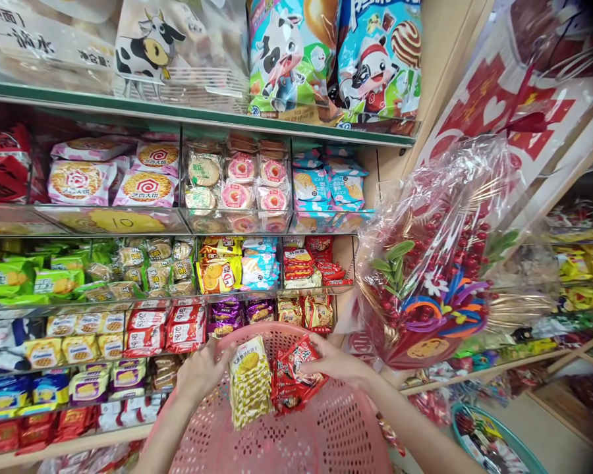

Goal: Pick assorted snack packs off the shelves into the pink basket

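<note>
A pink perforated plastic basket [321, 434] sits low in the middle of the view, in front of snack shelves. Over it, my left hand [202, 372] is closed on a stack of yellow and white snack packets [250, 388]. My right hand [333, 362] grips a bunch of red snack packets [294, 378] beside them. Both bundles hang just inside the basket's far rim, touching each other.
Tiered clear shelves [128, 224] hold many small snack packs. Large cow-printed bags [286, 59] stand on the top green shelf. A cellophane-wrapped red berry decoration [425, 276] hangs at the right. A teal basket [494, 441] of goods sits on the floor, lower right.
</note>
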`<action>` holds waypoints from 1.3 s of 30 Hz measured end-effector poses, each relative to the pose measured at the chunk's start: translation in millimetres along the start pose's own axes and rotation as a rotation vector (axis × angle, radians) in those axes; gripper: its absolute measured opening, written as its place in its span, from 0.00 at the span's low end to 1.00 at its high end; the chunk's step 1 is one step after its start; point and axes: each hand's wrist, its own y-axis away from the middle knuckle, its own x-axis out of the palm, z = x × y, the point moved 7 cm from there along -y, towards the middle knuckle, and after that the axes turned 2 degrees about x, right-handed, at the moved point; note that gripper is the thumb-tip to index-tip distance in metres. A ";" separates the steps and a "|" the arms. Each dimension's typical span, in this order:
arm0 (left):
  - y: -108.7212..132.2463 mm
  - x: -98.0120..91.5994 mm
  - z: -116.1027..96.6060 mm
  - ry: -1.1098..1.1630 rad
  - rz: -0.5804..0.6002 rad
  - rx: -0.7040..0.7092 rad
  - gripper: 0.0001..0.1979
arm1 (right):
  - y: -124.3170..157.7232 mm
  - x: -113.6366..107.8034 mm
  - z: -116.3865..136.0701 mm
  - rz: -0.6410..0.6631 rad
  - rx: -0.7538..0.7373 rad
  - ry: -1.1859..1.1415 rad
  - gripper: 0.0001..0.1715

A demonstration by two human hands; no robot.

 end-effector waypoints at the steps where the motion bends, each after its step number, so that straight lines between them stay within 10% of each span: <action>1: 0.0 0.3 -0.9 -0.002 -0.002 0.002 0.33 | -3.9 -3.5 -1.4 0.000 0.007 0.078 0.37; 18: 3.2 0.6 -9.4 0.012 0.012 0.007 0.31 | -51.6 -5.7 3.0 0.188 -0.002 0.653 0.33; 32: -2.9 -0.7 -13.7 0.014 -0.006 -0.002 0.32 | -18.3 10.8 27.1 -0.080 -0.343 1.088 0.20; 39: -0.5 1.1 -16.1 0.027 -0.006 0.015 0.31 | -7.9 14.3 12.3 -0.018 -0.303 1.065 0.54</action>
